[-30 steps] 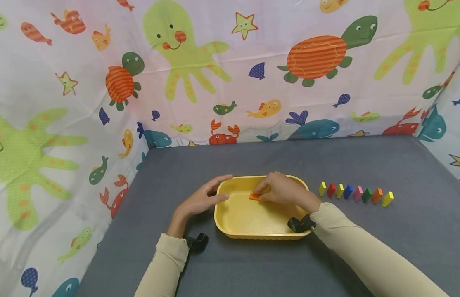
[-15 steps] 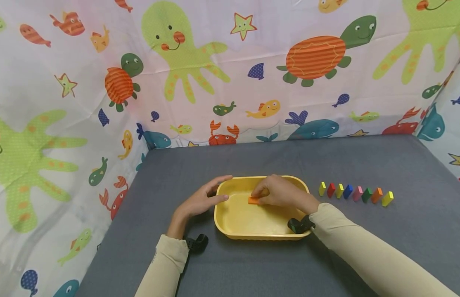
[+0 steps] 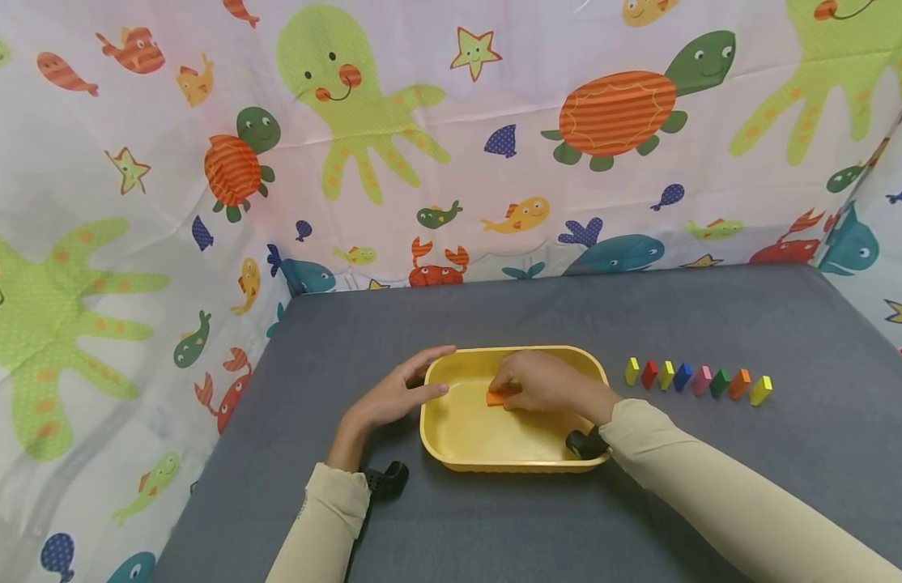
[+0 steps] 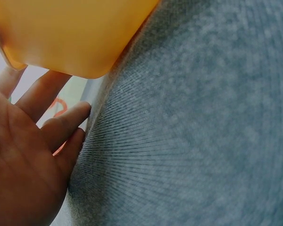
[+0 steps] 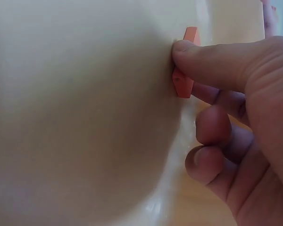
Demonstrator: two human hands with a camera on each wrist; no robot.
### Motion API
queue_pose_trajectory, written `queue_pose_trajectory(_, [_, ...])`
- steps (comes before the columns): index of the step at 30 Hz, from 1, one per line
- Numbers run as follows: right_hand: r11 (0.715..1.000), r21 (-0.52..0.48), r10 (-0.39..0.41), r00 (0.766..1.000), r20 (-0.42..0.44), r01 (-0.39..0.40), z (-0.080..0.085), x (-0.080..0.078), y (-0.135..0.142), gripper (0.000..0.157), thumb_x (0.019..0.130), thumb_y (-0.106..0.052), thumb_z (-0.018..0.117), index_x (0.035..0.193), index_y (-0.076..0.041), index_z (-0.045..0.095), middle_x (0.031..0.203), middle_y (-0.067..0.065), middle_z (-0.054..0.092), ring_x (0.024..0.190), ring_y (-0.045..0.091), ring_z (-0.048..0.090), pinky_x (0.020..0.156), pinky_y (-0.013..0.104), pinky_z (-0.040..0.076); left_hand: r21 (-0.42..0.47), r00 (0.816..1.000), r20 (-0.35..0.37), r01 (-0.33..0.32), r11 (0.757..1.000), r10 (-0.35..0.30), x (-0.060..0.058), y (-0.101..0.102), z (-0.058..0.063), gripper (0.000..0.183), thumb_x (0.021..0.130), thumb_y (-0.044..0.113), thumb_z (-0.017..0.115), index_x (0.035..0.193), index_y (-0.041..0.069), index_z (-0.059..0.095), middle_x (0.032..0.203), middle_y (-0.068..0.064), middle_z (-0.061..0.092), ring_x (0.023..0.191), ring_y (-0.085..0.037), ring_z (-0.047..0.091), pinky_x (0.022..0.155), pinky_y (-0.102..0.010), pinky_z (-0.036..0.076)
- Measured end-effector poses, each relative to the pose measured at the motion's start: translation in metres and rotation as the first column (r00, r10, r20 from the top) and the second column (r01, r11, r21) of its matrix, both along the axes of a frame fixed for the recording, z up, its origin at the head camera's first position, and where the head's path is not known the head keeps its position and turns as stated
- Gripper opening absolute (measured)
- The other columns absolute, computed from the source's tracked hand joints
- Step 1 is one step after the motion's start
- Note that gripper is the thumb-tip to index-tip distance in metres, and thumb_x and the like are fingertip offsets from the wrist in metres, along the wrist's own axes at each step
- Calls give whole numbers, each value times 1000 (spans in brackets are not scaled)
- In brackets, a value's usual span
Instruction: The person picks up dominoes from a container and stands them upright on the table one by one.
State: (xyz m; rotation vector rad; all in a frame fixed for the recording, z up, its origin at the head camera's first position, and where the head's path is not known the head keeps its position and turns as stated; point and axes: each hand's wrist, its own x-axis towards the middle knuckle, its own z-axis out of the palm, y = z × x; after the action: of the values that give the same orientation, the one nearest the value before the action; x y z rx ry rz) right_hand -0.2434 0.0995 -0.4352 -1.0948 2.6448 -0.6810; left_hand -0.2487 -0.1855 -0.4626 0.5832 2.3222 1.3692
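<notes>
My right hand (image 3: 544, 382) is inside a yellow plastic tub (image 3: 509, 466), pinching a small orange domino block (image 3: 495, 399) between thumb and fingers. In the right wrist view the thumb lies across the orange block, whose two ends stick out; the other fingers curl loosely below. The block is low, near the tub's floor; contact with it is unclear. At the tub's left end rests my left hand (image 3: 389, 394), fingers fairly straight along the outside and thumb reaching over the rim. The left wrist view has its fingers against the tub's outer wall (image 4: 75, 37).
Right of the tub, several coloured domino blocks stand upright in a spaced row, from a yellow block (image 3: 632, 371) to another yellow block (image 3: 760, 390). The grey table (image 3: 393, 324) meets a sea-animal printed curtain (image 3: 436, 162) at the back and sides.
My right hand has moved slightly toward me inside the tub, with the orange block still pinched. The left hand stays at the rim.
</notes>
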Motion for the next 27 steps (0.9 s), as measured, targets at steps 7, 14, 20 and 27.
queue_pose_trajectory(7, [998, 27, 52, 999, 15, -53, 4, -1, 5, 17, 85, -11, 81, 102, -11, 80, 89, -1, 70, 80, 14, 56, 79, 28, 52, -18, 1000, -1, -13, 1000, 13, 1, 1, -1, 57, 99, 32, 66, 151, 43, 42, 156, 7, 46, 132, -23, 54, 112, -52, 45])
queue_pose_trajectory(14, [998, 10, 67, 997, 34, -67, 26, -2, 20, 17, 85, -11, 79, 102, -13, 79, 92, -4, 70, 85, 18, 60, 82, 31, 53, -7, 1000, -8, 0, 1000, 0, 0, 0, -3, 58, 99, 32, 66, 151, 42, 42, 156, 6, 46, 131, -21, 55, 113, -50, 44])
queue_pose_trajectory(20, [995, -83, -56, 998, 40, 59, 50, 9, 58, 21, 86, -12, 78, 107, -18, 78, 95, -5, 68, 76, 17, 55, 64, 25, 46, 7, 1000, -2, 11, 1000, -11, 1, 1, -2, 59, 99, 31, 66, 151, 42, 42, 156, 4, 47, 129, -22, 56, 112, -50, 45])
queue_pose_trajectory(27, [938, -210, -255, 958, 128, 277, 58, 30, 124, 24, 91, -16, 77, 112, -25, 74, 89, -1, 67, 54, 17, 52, 48, 28, 47, 7, 1000, 0, 7, 1000, -7, 2, 1, 0, 60, 98, 35, 68, 151, 43, 42, 156, 5, 46, 129, -21, 55, 112, -49, 45])
